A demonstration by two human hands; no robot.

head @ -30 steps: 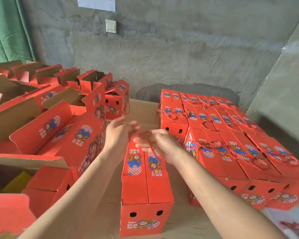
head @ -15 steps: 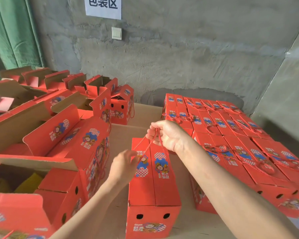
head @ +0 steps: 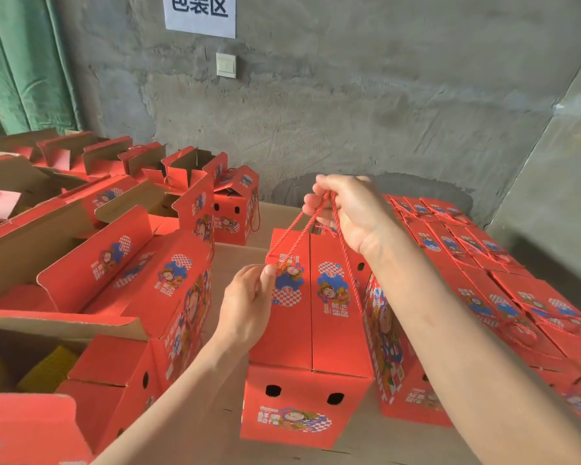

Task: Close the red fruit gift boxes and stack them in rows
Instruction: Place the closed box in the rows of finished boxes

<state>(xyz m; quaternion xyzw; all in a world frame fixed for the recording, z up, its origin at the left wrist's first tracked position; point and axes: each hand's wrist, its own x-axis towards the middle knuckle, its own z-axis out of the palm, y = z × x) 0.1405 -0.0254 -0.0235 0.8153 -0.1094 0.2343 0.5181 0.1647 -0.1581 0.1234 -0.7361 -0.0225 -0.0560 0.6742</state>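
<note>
Cardboard surface (head: 239, 256), red boxes (head: 530, 297), concrete wall (head: 349, 95)

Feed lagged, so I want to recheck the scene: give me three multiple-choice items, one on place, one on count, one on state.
1. The rows of closed boxes lie where, relative to the centre box? A to its left; B to its right; C underneath it.
2. How many round holes are in its near end? A one; B two; C four.
3. The right hand is: A flat on the lid; B gripping the rope handle; C idle.

Answers: B, the rows sit to its right; B, two dark holes show; B, its fingers curl round the red cords above the box.
</note>
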